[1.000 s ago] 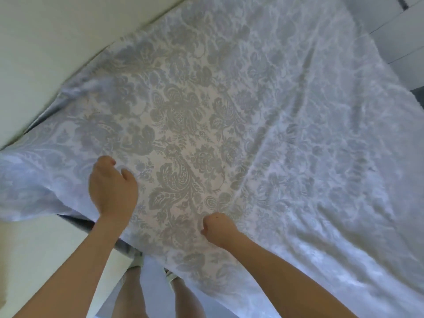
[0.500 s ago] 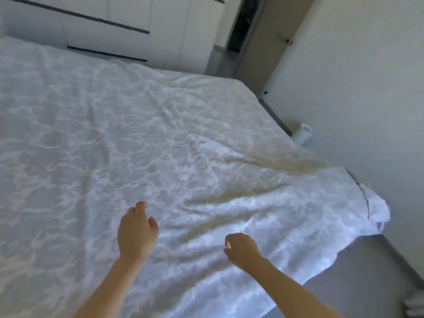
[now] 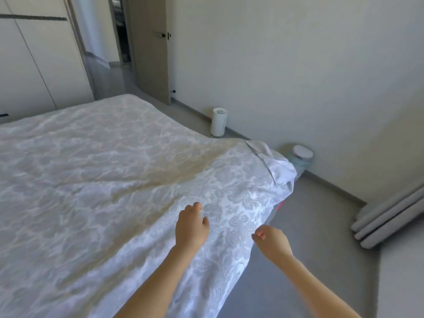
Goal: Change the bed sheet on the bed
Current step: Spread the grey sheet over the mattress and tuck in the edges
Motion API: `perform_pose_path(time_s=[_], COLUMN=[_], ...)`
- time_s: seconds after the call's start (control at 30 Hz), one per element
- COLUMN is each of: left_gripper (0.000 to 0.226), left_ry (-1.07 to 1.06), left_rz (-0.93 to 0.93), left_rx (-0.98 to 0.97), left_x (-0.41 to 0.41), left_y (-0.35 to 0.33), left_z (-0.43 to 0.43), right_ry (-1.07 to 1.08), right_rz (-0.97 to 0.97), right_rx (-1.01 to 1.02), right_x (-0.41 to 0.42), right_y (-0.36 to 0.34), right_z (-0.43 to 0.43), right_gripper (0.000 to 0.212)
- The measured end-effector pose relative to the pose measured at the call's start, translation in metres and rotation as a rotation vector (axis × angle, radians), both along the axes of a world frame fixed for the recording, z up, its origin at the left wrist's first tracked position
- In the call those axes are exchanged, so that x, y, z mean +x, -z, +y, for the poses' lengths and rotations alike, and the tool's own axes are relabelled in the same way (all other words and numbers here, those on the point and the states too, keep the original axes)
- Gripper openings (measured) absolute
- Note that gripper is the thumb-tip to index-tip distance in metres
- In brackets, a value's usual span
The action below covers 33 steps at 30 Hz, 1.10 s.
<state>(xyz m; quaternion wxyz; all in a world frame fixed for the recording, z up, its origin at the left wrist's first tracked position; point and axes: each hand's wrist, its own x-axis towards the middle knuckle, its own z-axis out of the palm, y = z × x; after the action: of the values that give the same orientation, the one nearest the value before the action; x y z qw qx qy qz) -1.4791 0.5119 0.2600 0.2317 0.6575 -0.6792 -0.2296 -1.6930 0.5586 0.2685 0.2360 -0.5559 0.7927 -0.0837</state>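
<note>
Here we see the bed [image 3: 68, 260] filling the left and middle of the view, covered by a white sheet [image 3: 110, 180] with a pale grey floral pattern, wrinkled across the top and hanging over the near right edge toward the grey floor [image 3: 321, 260]. At the far right corner the sheet [image 3: 278, 166] bunches up, with a plain white underside folded over. Beyond the bed we see white wardrobe doors [image 3: 34, 65] and an open door [image 3: 151, 47] set in the pale wall [image 3: 286, 65]. Grey curtains [image 3: 390, 216] pool on the floor at the right. Against the wall stand a white cylinder [image 3: 218, 121] and, just behind the bunched corner, a round white-lidded container [image 3: 301, 157]. Our left hand [image 3: 191, 226] hovers over the sheet near the edge, fingers loosely spread and holding nothing. Our right hand [image 3: 271, 241] hangs just beside the draped edge, above the floor, fingers curled inward but gripping nothing.
</note>
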Motion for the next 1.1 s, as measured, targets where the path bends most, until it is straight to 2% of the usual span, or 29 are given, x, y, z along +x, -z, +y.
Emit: perform_pose_path(time_s=[0.17, 0.3, 0.4, 0.57, 0.67, 0.77, 0.87, 1.0, 1.1], left_gripper=[0.029, 0.031, 0.028, 0.027, 0.029, 0.03, 0.03, 0.029, 0.027], left_ry=[0.079, 0.126, 0.145, 0.109, 0.08, 0.044, 0.026, -0.091, -0.192], left_rz=[-0.013, 0.004, 0.039, 0.089, 0.125, 0.142, 0.12, 0.113, 0.107], left_rx=[0.062, 0.136, 0.223, 0.331, 0.393, 0.442, 0.46, 0.492, 0.522], left_x=[-0.081, -0.137, -0.179, -0.239, -0.27, -0.302, -0.338, -0.39, -0.429], left_y=[-0.007, 0.001, 0.012, 0.029, 0.039, 0.055, 0.071, 0.091, 0.102], left_z=[-0.072, -0.141, -0.195, -0.273, -0.314, -0.349, -0.379, -0.415, -0.436], right_ry=[0.146, 0.208, 0.258, 0.304, 0.331, 0.39, 0.349, 0.307, 0.287], right_rz=[-0.058, -0.075, -0.082, -0.103, -0.101, -0.13, -0.145, -0.314, -0.457], right_rx=[-0.013, -0.011, 0.0, 0.05, 0.066, 0.085, 0.141, 0.21, 0.292], right_x=[-0.072, -0.124, -0.166, -0.239, -0.283, -0.328, -0.373, -0.415, -0.426], right_y=[0.009, 0.02, 0.031, 0.047, 0.063, 0.087, 0.114, 0.148, 0.171], right_z=[-0.052, -0.111, -0.167, -0.253, -0.301, -0.353, -0.41, -0.482, -0.518], right_gripper=[0.025, 0.01, 0.028, 0.044, 0.035, 0.054, 0.066, 0.092, 0.102])
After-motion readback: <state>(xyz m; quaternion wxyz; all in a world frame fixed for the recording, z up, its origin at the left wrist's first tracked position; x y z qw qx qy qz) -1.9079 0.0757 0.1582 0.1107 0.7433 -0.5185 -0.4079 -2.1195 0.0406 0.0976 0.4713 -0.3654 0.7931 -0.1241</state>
